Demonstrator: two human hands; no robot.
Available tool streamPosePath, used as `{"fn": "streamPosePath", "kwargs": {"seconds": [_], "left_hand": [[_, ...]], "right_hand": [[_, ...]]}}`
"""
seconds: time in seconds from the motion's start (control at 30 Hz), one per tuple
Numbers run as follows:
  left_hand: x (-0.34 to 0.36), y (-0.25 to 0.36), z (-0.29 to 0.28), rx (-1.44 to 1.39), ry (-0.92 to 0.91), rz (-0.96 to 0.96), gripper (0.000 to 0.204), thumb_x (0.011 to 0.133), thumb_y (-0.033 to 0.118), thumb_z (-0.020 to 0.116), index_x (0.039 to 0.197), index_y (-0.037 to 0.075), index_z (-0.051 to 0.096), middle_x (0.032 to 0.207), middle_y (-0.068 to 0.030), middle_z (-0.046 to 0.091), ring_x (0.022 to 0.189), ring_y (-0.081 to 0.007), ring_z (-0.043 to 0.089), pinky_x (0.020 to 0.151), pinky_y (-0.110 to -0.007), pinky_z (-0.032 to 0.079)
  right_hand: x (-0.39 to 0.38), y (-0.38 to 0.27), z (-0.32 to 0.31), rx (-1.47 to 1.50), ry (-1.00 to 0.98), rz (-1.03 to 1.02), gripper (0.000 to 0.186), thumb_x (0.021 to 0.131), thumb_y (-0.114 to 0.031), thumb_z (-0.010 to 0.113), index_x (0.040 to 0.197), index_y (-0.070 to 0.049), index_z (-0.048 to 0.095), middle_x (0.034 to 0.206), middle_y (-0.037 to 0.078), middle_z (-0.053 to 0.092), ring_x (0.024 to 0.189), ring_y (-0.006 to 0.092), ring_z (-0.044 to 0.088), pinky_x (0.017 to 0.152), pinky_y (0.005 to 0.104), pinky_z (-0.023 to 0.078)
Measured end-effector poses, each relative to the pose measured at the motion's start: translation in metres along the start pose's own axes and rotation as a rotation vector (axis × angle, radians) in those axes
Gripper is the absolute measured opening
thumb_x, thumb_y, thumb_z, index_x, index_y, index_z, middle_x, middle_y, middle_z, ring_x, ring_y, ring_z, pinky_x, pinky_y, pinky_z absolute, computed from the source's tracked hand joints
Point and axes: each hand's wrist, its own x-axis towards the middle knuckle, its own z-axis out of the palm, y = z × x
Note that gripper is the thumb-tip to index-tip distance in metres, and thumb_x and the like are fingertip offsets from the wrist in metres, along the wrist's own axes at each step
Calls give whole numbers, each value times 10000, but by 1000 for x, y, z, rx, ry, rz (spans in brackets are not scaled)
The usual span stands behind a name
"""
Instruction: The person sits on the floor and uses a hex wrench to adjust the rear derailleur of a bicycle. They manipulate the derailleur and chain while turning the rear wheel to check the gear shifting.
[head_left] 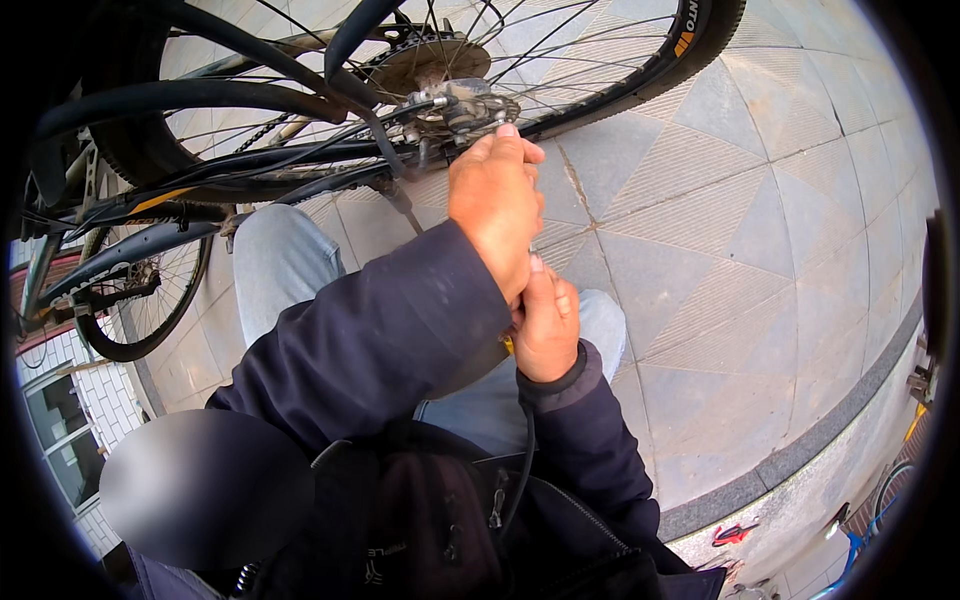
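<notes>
My left hand (497,195) reaches to the rear hub area (460,110) of a black bicycle (180,100), its fingertips at a silver fitting beside the disc (395,70). Its fingers are curled; what they hold is hidden. Just below it, my right hand (548,320) is closed around something mostly hidden, with a small yellow piece (508,345) showing at its left. A dark hose or cord (527,430) hangs below the right hand along my jacket. My left wrist and sleeve cover part of whatever lies between the hands.
My bent knees (275,260) frame the work on grey paving (720,300). Another bicycle wheel (150,310) stands at left, beside a tiled wall with a window (55,430). A stone curb (780,465) curves along the right, with a red item (730,532) and blue bicycle parts (855,555) beyond.
</notes>
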Motion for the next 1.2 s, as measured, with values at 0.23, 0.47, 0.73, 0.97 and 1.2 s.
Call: {"fn": "streamPosePath", "kwargs": {"seconds": [0.23, 0.47, 0.73, 0.97, 1.2], "left_hand": [[1, -3, 2, -12, -21, -31, 338, 982, 372, 409, 776, 104, 390, 606, 28, 340, 469, -78, 281, 426, -250, 251], [12, -5, -9, -63, -114, -120, 381, 975, 415, 428, 743, 116, 386, 598, 29, 333, 459, -82, 277, 412, -253, 243], [30, 3, -33, 292, -322, 22, 357, 978, 370, 439, 769, 84, 484, 714, -38, 542, 702, -176, 551, 651, -334, 465], [11, -30, -72, 882, -124, 729, 381, 950, 351, 510, 814, -4, 521, 687, -144, 521, 658, -177, 529, 623, -332, 421], [-42, -47, -78, 1238, -280, 697, 466, 842, 415, 655, 623, 27, 519, 561, -122, 543, 475, -296, 537, 467, -378, 415]], "right_hand": [[4, 1, -9, 220, -118, 130, 432, 993, -379, 392, 667, -99, 443, 571, -15, 391, 501, 86, 331, 487, 232, 304], [9, 9, -15, 645, -260, 327, 439, 959, -415, 436, 659, -95, 437, 660, 43, 456, 576, 151, 397, 523, 270, 337], [36, -3, -26, 637, -438, 267, 273, 987, -284, 411, 972, -35, 522, 633, 32, 487, 526, 132, 412, 493, 264, 355], [47, -19, -29, 463, -469, 238, 316, 979, -312, 463, 911, -33, 594, 641, 11, 528, 516, 100, 453, 488, 245, 394], [60, -34, -25, -47, -295, 56, 281, 916, -287, 601, 872, -17, 666, 763, 9, 599, 725, 74, 537, 651, 219, 425]]}}
